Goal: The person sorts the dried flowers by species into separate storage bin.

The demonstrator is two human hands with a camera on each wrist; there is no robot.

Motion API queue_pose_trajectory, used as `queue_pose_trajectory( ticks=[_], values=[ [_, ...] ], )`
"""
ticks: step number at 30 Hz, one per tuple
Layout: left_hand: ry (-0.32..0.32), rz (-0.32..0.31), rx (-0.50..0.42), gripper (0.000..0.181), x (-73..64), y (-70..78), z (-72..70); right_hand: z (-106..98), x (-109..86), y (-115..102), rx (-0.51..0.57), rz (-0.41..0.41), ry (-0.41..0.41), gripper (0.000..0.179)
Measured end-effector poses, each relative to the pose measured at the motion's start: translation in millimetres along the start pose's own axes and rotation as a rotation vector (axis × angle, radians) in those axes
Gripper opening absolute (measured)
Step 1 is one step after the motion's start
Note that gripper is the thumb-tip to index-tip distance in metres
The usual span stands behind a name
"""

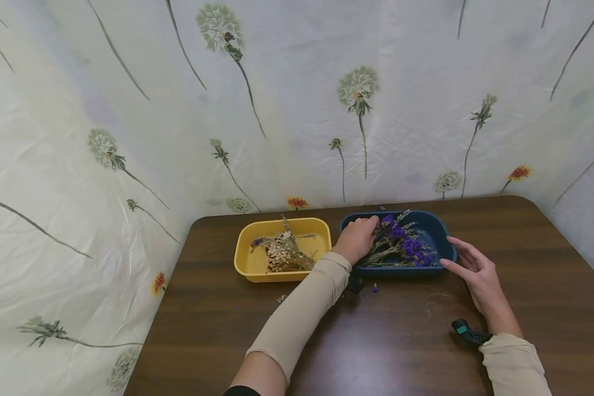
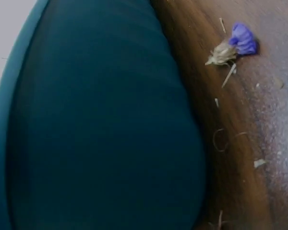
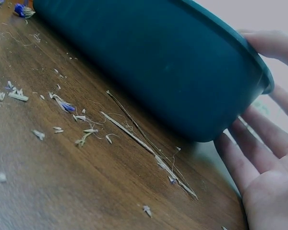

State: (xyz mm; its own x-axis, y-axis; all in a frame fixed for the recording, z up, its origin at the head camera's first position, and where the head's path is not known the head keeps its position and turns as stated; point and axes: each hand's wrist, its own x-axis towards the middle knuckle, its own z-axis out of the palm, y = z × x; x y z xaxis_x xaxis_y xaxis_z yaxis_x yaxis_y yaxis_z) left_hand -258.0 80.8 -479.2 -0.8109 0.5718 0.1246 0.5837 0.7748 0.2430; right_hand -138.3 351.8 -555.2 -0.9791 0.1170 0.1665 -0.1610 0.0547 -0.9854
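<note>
In the head view, my left hand [image 1: 358,239] reaches over the left end of a dark blue plastic tray [image 1: 433,223]. Its fingers curl down beside dried purple flowers [image 1: 411,242]; the fingertips are hidden, so I cannot tell what they hold. The bunch lies slanted in the tray, its stems toward the near left. My right hand [image 1: 477,275] holds the tray's right end, thumb at the near rim and fingers round the end. In the right wrist view, a digit of the right hand [image 3: 269,177] lies over the rim while others rest against the outer corner.
A yellow tray [image 1: 242,242] with dried white flowers [image 1: 282,250] stands left of the blue one. Stem scraps [image 3: 134,139] and a fallen purple floret [image 2: 242,38] lie on the brown table [image 1: 401,352]. A flower-printed curtain [image 1: 297,110] hangs behind.
</note>
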Motion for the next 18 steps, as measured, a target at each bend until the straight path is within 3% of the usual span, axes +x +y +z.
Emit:
queue_pose_trajectory(
  ticks=[3, 8, 11, 18],
  values=[
    [0.015, -0.001, 0.033, 0.018, -3.5, -1.2, -0.3, 2, 0.2, 0, 0.015, 0.0, -0.005, 0.06],
    [0.065, 0.01, 0.077, 0.042, -15.3, -1.5, -8.1, 5, 1.8, 0, 0.05, -0.02, -0.017, 0.06],
    [0.09, 0.02, 0.038, 0.053, -27.0, -3.5, -14.2, 4, 2.0, 0, 0.064, -0.036, -0.019, 0.059],
    [0.15, 0.071, -0.079, 0.05, -67.3, -16.0, -26.1, -4, -1.9, 1, 0.017, -0.017, 0.002, 0.06]
  ],
)
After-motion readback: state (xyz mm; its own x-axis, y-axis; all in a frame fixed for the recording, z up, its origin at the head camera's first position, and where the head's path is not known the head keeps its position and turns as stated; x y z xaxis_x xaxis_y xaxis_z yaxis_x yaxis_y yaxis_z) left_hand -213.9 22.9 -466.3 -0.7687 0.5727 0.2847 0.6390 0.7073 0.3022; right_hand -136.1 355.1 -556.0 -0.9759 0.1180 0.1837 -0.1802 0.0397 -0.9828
